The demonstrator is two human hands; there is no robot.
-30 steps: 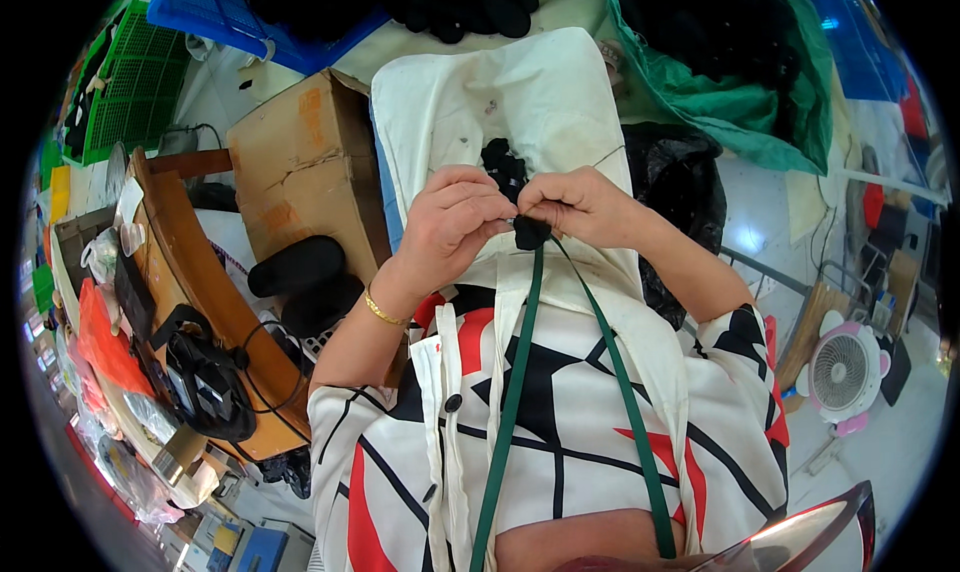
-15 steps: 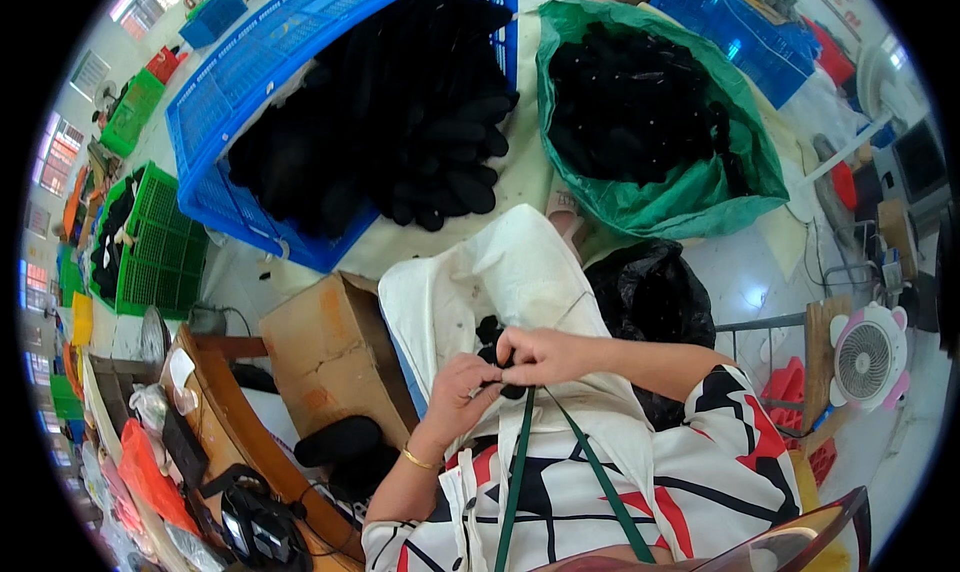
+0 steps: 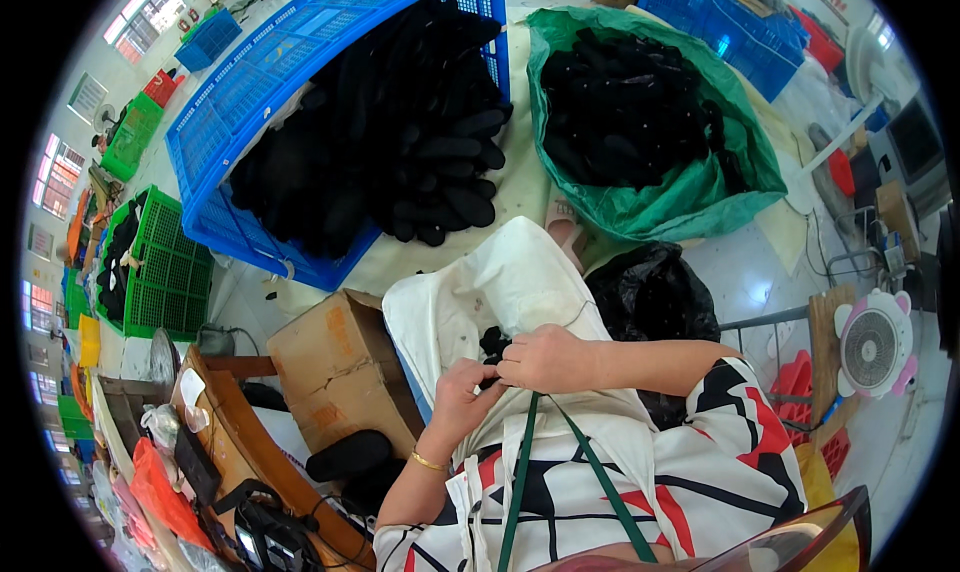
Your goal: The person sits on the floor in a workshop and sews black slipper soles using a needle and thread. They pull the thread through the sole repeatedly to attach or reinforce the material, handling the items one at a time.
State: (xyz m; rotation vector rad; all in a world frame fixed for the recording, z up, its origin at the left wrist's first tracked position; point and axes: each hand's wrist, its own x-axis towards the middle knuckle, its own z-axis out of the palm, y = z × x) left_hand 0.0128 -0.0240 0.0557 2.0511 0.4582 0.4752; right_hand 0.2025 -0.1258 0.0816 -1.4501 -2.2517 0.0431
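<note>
Ahead of you and to the left, the blue crate [image 3: 215, 217] holds a heap of black padded pieces [image 3: 450, 162]; ahead and to the right, the green sack [image 3: 690, 212] holds another dark heap. Your white apron [image 3: 530, 262] spreads over your lap, between the cardboard box [image 3: 330, 357] on the left and the black bag [image 3: 660, 292] on the right. Your right hand [image 3: 545, 359] and left hand [image 3: 465, 397] meet at the fingertips above it. A small dark cluster [image 3: 492, 343] lies on the apron just beyond that meeting point, away from your body; the right hand's knuckles look nearer to it than the left's. The black piece [image 3: 488, 382] shows as a sliver at your left fingertips, seemingly pinched between thumb and finger. Your right fingers curl in against it, but their tips are covered, so whether they clamp it cannot be told. The piece's long axis is hidden too, and where it ends and the cluster begins is hard to make out.
</note>
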